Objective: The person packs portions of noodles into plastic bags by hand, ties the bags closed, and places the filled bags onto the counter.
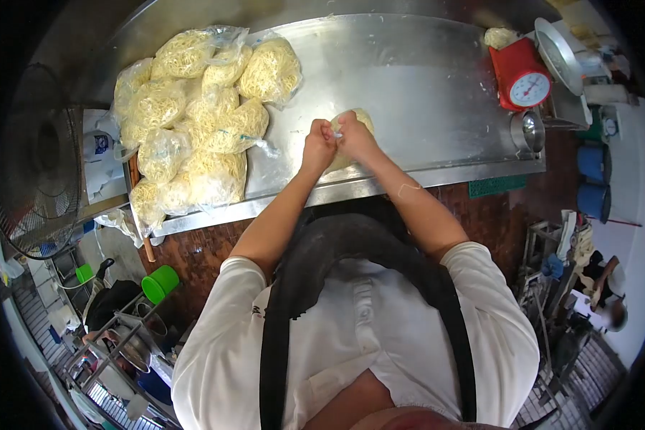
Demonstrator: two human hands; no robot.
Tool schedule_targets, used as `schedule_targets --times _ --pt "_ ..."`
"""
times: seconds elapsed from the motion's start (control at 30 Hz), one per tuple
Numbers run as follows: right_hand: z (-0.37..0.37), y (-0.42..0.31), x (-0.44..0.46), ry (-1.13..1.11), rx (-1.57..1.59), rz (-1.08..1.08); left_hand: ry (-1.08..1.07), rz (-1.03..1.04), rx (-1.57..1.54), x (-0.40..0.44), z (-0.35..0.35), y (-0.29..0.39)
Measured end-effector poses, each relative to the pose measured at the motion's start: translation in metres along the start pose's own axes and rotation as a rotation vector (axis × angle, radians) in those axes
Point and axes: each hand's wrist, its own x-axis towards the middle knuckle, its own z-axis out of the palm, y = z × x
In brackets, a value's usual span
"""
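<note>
On the steel table, close to its front edge, sits a plastic bag of noodles, partly hidden by my hands. My left hand is closed on the gathered neck of this bag. Right beside it, my right hand pinches the same neck, fingers closed, with a bit of whitish plastic between the two hands. To the left lies a pile of clear bags filled with yellow noodles, some with twisted necks.
A red scale with a metal pan stands at the back right, near a metal bowl. A fan is at far left, a green bucket below. Other people are partly visible at lower left and right.
</note>
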Motion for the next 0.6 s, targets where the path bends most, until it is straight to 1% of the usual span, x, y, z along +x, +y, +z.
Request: schedule_targets --times 0.07,0.1,0.13,0.2,0.23,0.3,0.33,0.4,0.43,0.5,0.53,0.57,0.6 --pt "-0.003 0.037 0.018 -0.183 -0.038 -0.163 -0.062 0.084 -0.067 0.000 0.004 -0.009" --pt "-0.009 0.042 0.015 -0.243 0.003 -0.178 -0.095 0.126 -0.101 0.000 0.006 -0.008" --pt "-0.015 0.046 0.013 -0.303 0.045 -0.191 -0.108 0.101 -0.109 -0.001 0.009 -0.008" --pt "-0.027 0.044 -0.001 -0.362 0.239 -0.092 -0.126 0.055 -0.128 0.003 0.019 0.000" --pt "-0.027 0.036 -0.014 -0.221 0.143 -0.248 -0.207 0.009 -0.106 0.008 0.018 0.008" --pt "-0.016 0.037 -0.029 0.116 -0.040 -0.331 -0.352 -0.099 -0.050 0.014 0.006 0.018" --pt "-0.011 0.036 -0.032 0.280 -0.120 -0.377 -0.321 -0.027 -0.058 0.012 0.003 0.016" --pt "-0.018 0.037 -0.038 0.266 -0.255 -0.380 -0.274 0.118 -0.063 0.006 0.001 0.014" --pt "-0.026 0.035 -0.039 0.272 -0.326 -0.376 -0.233 0.363 0.031 0.003 -0.005 0.009" --pt "-0.044 0.028 -0.041 0.239 0.031 -0.087 0.024 0.321 0.107 -0.017 -0.029 0.003" --pt "-0.056 0.028 -0.037 0.226 0.206 0.054 0.269 0.034 -0.035 -0.024 -0.035 -0.018" --pt "-0.068 0.040 -0.028 0.310 0.232 0.011 0.474 -0.251 -0.027 -0.027 -0.053 -0.037" --pt "-0.081 0.056 -0.018 0.387 0.258 -0.029 0.621 -0.416 0.134 -0.024 -0.073 -0.079"
